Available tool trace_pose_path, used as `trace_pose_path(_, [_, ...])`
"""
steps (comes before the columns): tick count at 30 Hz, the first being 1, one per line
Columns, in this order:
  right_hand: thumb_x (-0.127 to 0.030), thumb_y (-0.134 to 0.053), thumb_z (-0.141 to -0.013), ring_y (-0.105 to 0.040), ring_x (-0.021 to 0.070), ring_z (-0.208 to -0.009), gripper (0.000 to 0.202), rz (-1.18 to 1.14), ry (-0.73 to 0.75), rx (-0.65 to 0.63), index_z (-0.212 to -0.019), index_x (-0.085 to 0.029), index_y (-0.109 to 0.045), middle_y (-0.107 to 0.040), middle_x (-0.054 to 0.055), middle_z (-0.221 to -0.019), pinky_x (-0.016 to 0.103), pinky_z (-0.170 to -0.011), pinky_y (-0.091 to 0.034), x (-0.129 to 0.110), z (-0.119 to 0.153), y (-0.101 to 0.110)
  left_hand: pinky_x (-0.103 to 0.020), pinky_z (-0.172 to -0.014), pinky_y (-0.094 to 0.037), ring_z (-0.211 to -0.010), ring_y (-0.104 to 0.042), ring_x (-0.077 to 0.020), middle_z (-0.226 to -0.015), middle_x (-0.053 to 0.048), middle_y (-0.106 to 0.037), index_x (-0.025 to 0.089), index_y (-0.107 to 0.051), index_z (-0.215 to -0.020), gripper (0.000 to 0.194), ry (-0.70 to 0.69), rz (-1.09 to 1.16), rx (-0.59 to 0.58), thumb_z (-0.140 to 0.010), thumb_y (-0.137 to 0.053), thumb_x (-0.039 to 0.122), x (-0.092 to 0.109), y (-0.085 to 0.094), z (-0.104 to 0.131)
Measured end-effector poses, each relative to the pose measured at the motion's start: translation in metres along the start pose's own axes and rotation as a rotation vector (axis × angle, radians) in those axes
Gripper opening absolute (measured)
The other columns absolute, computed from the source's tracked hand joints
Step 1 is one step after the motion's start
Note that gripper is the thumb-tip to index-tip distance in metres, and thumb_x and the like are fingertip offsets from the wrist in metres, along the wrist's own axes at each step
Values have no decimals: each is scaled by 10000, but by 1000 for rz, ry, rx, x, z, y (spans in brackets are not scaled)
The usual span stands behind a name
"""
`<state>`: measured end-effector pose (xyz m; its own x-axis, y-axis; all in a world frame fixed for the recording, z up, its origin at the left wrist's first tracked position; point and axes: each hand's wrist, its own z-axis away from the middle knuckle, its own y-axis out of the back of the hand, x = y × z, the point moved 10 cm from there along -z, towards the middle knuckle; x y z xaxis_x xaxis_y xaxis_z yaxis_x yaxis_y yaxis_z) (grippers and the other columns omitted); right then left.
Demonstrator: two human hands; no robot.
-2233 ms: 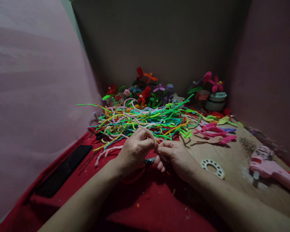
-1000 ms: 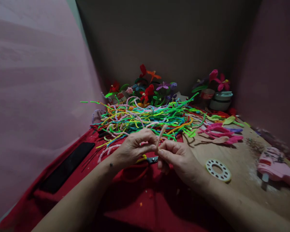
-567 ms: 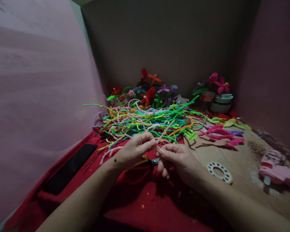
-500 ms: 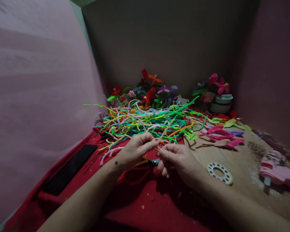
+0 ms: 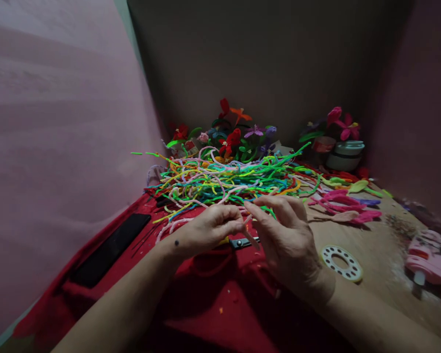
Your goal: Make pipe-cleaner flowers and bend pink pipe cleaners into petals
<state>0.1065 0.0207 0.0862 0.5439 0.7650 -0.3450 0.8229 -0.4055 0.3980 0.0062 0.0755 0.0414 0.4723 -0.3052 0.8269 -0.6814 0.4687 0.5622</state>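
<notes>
My left hand (image 5: 222,224) is closed in a pinch on a pale pink pipe cleaner (image 5: 251,239), whose short end slants down to the right of the fingertips. To the right of it, my right hand (image 5: 284,235) has its fingers stretched out and apart, close to the pipe cleaner. Whether a fingertip touches it I cannot tell. Below the hands lie scissors (image 5: 243,242) on the red cloth (image 5: 220,289), their handles partly hidden. Just beyond the hands spreads a heap of multicoloured pipe cleaners (image 5: 228,179).
A black phone (image 5: 112,250) lies at the left. On the right board rest a white ring with holes (image 5: 341,264), pink pipe-cleaner petals (image 5: 347,206) and a pink glue gun (image 5: 431,257). Fuzzy flowers (image 5: 231,142) and a lidded jar (image 5: 345,154) stand at the back.
My right hand has let go of the pipe cleaner, opened and turned, its fingers rising. The pipe cleaner, which pointed up and away, now slants downward. The view has shifted slightly left.
</notes>
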Motion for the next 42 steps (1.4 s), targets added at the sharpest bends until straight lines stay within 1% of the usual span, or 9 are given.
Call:
trace_pose_path(2, [-182,-553,-801,-469,207,-824,171,-11,-8,-80,-913,-174,-682,-648,72,-851,364,-768,-381,0,-1,-8,-212,-611,-345,-654,-398,-95,-692,21,-451,130,-519,-736,225,-17,-20,4,-813,-473,336,3,0,0])
trace_pose_path(4, [-187,-545,-801,-472,176,-725,147,-130,-125,-169,-782,-171,-690,-631,46,-719,330,-697,-381,10,1,-18,-211,-603,-343,-642,-399,-93,-676,21,-451,129,-519,-718,215,-6,-35,27,-813,-466,315,3,2,0])
trace_pose_path(9, [-225,-538,-770,-428,95,-512,240,-591,-707,-435,-558,-143,-615,-518,-12,-519,235,-513,-344,45,27,-56,-195,-562,-328,-593,-378,-79,-630,37,-431,133,-514,-674,184,18,-22,86,-795,-480,269,3,6,0])
trace_pose_path(12, [-242,-557,-741,-402,74,-482,245,-747,-883,-511,-527,-133,-604,-487,-26,-482,215,-491,-321,51,40,-69,-192,-563,-335,-594,-395,-77,-627,34,-461,130,-534,-669,188,18,-3,103,-795,-487,262,1,5,0])
trace_pose_path(17, [-251,-583,-714,-399,59,-437,233,-857,-997,-460,-518,-127,-609,-532,-15,-489,209,-448,-297,56,46,-74,-195,-581,-353,-614,-434,-79,-645,24,-498,121,-557,-670,193,14,73,131,-787,-514,269,-2,3,-2])
trace_pose_path(24, [-254,-631,-680,-444,62,-430,206,-861,-1074,-384,-514,-133,-612,-562,-11,-486,202,-443,-318,59,49,-71,-179,-440,-251,-454,-299,-50,-498,72,-372,148,-464,-623,235,41,10,173,-808,-471,293,-6,1,-5])
trace_pose_path(33, [-255,-701,-595,-469,71,-412,150,-1029,-1273,-466,-620,-114,-660,-601,9,-515,205,-434,-332,61,70,-87,-188,-487,-300,-530,-367,-69,-574,48,-424,153,-465,-645,189,-46,-205,303,-814,-445,235,1,5,-3])
trace_pose_path(38, [-227,-680,-587,-527,103,-449,115,-1064,-1281,-511,-590,-119,-642,-637,39,-541,224,-472,-383,60,74,-93,-183,-485,-320,-526,-394,-65,-580,46,-448,151,-472,-658,167,-11,-66,293,-798,-469,243,-4,2,-3])
trace_pose_path(42, [-213,-650,-599,-482,89,-394,113,-1024,-1267,-464,-532,-128,-613,-598,16,-473,218,-428,-346,61,72,-88,-175,-403,-263,-427,-362,-52,-529,62,-452,154,-479,-719,167,131,174,172,-774,-509,308,-19,-9,-6])
